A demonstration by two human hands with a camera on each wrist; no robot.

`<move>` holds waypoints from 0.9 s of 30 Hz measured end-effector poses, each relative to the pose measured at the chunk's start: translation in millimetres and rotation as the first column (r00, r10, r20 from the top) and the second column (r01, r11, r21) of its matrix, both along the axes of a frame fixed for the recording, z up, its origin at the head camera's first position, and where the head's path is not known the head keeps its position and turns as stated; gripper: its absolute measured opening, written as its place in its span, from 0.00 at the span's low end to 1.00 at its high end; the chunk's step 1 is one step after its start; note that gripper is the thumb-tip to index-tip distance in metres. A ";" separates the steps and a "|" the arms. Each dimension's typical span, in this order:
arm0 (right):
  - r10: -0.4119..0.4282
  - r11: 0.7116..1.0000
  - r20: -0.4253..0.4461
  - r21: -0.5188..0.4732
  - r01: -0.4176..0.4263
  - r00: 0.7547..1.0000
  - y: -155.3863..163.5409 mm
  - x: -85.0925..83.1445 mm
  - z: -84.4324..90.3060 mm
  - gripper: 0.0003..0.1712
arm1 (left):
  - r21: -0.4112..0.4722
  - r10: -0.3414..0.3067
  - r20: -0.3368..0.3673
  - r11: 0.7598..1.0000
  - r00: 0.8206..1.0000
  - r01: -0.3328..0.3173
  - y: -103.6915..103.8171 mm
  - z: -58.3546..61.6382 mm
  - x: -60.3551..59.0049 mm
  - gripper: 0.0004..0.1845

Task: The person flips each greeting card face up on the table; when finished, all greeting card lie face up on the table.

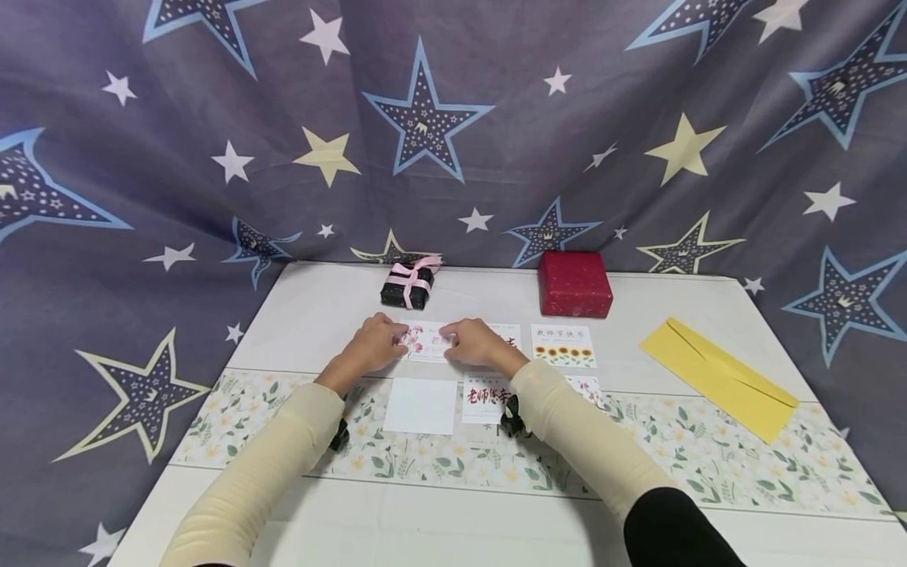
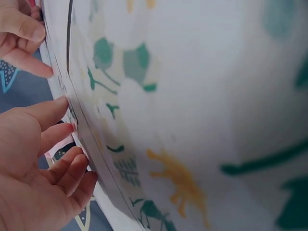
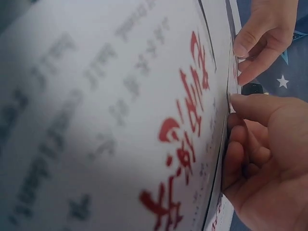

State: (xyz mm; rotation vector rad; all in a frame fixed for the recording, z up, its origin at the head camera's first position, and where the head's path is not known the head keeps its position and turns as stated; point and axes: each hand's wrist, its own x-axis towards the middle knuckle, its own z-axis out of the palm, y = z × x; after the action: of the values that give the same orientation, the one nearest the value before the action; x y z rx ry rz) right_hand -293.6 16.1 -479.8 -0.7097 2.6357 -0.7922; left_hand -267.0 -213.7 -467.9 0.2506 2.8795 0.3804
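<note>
A white card with pink flowers (image 1: pixel 427 345) lies flat on the table between my two hands. At its left end, the thumb and fingertips of my left hand (image 1: pixel 380 343) touch it; in the left wrist view those fingers are loosely bent and spread. My right hand (image 1: pixel 476 342) touches the right end, thumb and forefinger apart on the card, the other fingers folded under. Partly behind the right hand shows a card with red writing (image 1: pixel 513 337). Nearer me lie a blank white card (image 1: pixel 420 406) and another red-lettered card (image 1: pixel 482 400).
A sunflower card (image 1: pixel 564 354) lies to the right, and a flowered card (image 1: pixel 586 386) is partly hidden by my right sleeve. At the back stand a black gift box with pink ribbon (image 1: pixel 397 294) and a red box (image 1: pixel 575 285). A yellow envelope (image 1: pixel 719 378) lies far right.
</note>
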 end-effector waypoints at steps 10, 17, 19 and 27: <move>-0.020 0.995 -0.037 -0.099 0.016 0.999 4.1 8.4 5.4 0.19 | 0.053 -0.030 -0.018 0.998 0.999 0.030 -4.6 8.8 11.8 0.30; 0.058 0.991 -0.025 -0.124 -0.060 0.998 12.0 26.8 18.2 0.19 | 0.087 -0.139 -0.064 0.986 0.988 0.144 -7.8 15.1 44.3 0.29; 0.072 0.989 -0.017 -0.126 -0.074 0.997 15.6 31.7 21.0 0.20 | 0.093 -0.168 -0.066 0.980 0.984 0.174 -7.1 17.8 54.8 0.29; 0.098 0.990 0.024 -0.102 -0.095 0.995 29.3 47.5 21.0 0.20 | 0.097 -0.174 -0.033 0.980 0.984 0.176 -8.2 27.0 83.0 0.33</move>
State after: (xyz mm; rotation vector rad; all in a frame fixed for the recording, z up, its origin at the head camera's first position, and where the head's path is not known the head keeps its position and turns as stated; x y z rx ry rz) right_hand -246.2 45.4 -458.9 -0.8395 2.5285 -0.9061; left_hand -184.1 -221.9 -440.9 0.5255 2.8367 0.4914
